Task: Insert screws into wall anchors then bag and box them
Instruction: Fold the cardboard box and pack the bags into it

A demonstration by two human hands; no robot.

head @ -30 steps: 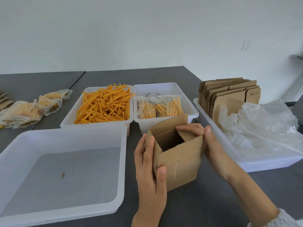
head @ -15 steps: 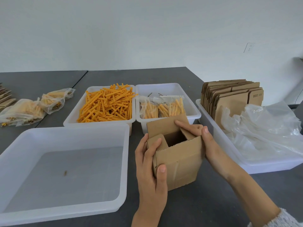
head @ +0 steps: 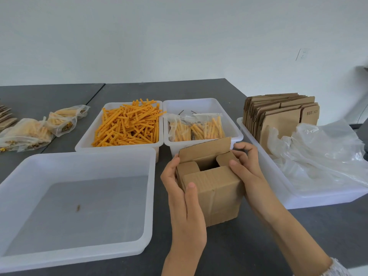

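A small brown cardboard box [head: 217,190] stands upright on the grey table in front of me, its far flap raised and both side flaps folded partly inward. My left hand [head: 185,198] grips its left side, thumb on the front face. On the box's right top corner, my right hand [head: 247,166] holds it with curled fingers at the right side flap. Loose orange wall anchors [head: 129,124] fill a white tray behind. Two bags of anchors [head: 197,127] lie in the neighbouring white tray [head: 201,104].
A large white bin [head: 79,198] sits at the left front. On the right, a long white tray [head: 298,198] holds flat cardboard blanks [head: 282,114] and clear plastic bags [head: 322,154]. Filled bags [head: 35,130] lie at the far left. The table edge runs behind.
The box has turned to face me squarely. Both side flaps have folded further inward, and my right hand has shifted onto the right top corner.
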